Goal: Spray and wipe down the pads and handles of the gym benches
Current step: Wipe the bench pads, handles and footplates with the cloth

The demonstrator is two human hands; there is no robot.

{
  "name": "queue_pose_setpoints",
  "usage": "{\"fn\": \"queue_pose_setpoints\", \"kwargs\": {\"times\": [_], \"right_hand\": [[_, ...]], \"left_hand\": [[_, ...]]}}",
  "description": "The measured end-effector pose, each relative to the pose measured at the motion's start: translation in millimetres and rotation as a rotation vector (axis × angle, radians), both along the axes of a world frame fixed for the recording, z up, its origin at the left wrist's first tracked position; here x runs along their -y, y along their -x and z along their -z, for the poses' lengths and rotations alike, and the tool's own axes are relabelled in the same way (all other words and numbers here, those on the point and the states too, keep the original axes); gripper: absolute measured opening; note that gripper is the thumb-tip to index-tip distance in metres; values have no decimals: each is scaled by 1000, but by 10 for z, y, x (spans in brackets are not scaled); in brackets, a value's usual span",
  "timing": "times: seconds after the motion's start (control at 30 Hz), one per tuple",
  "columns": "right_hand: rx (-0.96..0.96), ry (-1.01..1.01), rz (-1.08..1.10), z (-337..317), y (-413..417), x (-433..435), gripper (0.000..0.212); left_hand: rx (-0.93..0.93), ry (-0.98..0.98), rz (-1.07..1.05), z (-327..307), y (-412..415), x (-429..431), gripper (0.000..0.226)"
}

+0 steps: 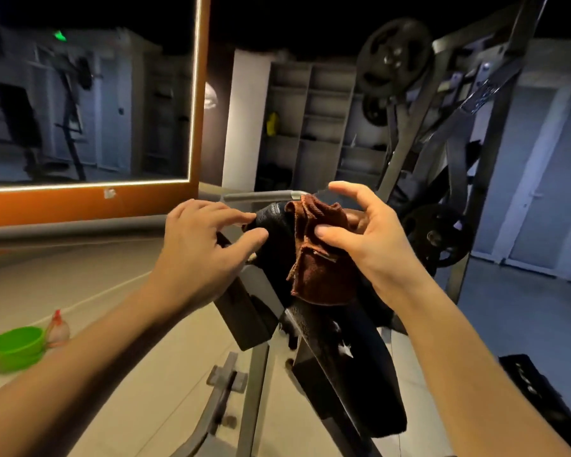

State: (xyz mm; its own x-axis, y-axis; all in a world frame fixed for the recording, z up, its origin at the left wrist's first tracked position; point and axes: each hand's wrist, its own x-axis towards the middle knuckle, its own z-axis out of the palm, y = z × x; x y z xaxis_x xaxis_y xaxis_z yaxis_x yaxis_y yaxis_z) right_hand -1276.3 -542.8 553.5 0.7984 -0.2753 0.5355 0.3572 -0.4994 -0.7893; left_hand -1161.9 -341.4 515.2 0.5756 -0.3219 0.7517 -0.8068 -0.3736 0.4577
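A worn black bench pad (353,377) slopes up from the lower centre to its top end at mid-frame. A brown cloth (317,275) is draped over that top end. My left hand (205,245) rests its fingertips on the left side of the pad's top, fingers relaxed. My right hand (360,232) grips the cloth from the right. Its thumb presses the front of the cloth, lower fingers lie behind it, and the index finger is lifted. A small spray bottle (57,328) with a red top stands on the floor far to the left.
A green plastic bowl (17,344) sits beside the spray bottle. The grey bench frame (251,384) runs down below the pad. A weight machine with black plates (393,57) stands behind on the right. A lit mirror (89,94) is at left, and shelves (310,127) line the back wall.
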Motion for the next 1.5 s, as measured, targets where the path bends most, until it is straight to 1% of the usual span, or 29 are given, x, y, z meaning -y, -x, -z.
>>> {"fn": "queue_pose_setpoints", "kwargs": {"times": [0.07, 0.17, 0.23, 0.3, 0.33, 0.4, 0.43, 0.5, 0.57, 0.63, 0.7, 0.73, 0.77, 0.83, 0.87, 0.9, 0.93, 1.0, 1.07, 1.13, 1.2, 1.3, 1.33, 1.37, 1.4, 1.47, 1.5], "right_hand": [[13, 27, 25, 32, 45, -14, 65], [41, 63, 43, 114, 112, -81, 68], [55, 82, 45, 163, 190, -120, 71], [50, 109, 9, 185, 317, -157, 72], [46, 135, -21, 189, 385, -173, 73], [41, 181, -77, 185, 516, -200, 75], [40, 197, -95, 188, 578, -202, 74], [27, 218, -114, 233, 667, -198, 73], [14, 222, -121, 319, 729, -189, 72], [16, 198, -128, 404, 770, -174, 69], [33, 171, -101, 486, 809, -173, 61], [60, 190, -37, 541, 832, -187, 56], [118, 241, 74, 611, 852, -213, 50], [356, 388, 296, 759, 894, -298, 34], [474, 451, 348, 835, 908, -343, 26], [532, 483, 357, 909, 918, -388, 22], [534, 487, 340, 977, 929, -427, 25], [435, 437, 297, 1087, 972, -493, 41], [321, 414, 302, 1182, 1038, -556, 50], [247, 379, 318, 1281, 1096, -585, 49], [193, 240, 288, 1333, 1166, -581, 44], [124, -114, 73, 1337, 1285, -517, 33], [93, -239, -8, 1327, 1324, -483, 33], [55, -347, -81, 1315, 1364, -442, 38], [15, -427, -145, 1305, 1407, -408, 47], [-56, -499, -234, 1299, 1482, -358, 63], [-88, -517, -266, 1305, 1516, -340, 65]], "left_hand": [[-23, -6, 11, -36, 3, 1, 61], [-50, -24, 42, -105, 127, -9, 73], [-7, 16, 72, -166, 298, -12, 72], [37, 14, 144, -256, 525, -1, 66], [37, -33, 185, -302, 618, 11, 63], [-21, -165, 256, -379, 754, 38, 55], [-73, -202, 295, -401, 804, 49, 51], [-163, -205, 359, -398, 875, 43, 40], [-166, -226, 376, -336, 926, 21, 22], [-159, -240, 369, -245, 981, 1, 12], [-159, -177, 346, -152, 1061, -3, 7], [-162, -119, 335, -106, 1101, 1, 6], [-169, -54, 323, -58, 1139, 7, 6], [-191, 65, 294, 28, 1206, 17, 5], [-211, 124, 281, 68, 1234, 24, 5], [-244, 183, 275, 109, 1260, 33, 4], [-289, 243, 277, 151, 1290, 47, 3], [-390, 353, 287, 237, 1359, 75, 1], [-517, 456, 312, 321, 1437, 103, 5], [-653, 553, 355, 393, 1511, 116, 10], [-721, 595, 392, 451, 1575, 120, 14], [-720, 539, 446, 511, 1682, 95, 16], [-719, 512, 472, 517, 1719, 73, 16], [-722, 485, 498, 511, 1757, 47, 16], [-729, 464, 524, 501, 1790, 20, 16], [-747, 439, 564, 476, 1840, -31, 15], [-750, 429, 566, 468, 1869, -50, 14]]}}
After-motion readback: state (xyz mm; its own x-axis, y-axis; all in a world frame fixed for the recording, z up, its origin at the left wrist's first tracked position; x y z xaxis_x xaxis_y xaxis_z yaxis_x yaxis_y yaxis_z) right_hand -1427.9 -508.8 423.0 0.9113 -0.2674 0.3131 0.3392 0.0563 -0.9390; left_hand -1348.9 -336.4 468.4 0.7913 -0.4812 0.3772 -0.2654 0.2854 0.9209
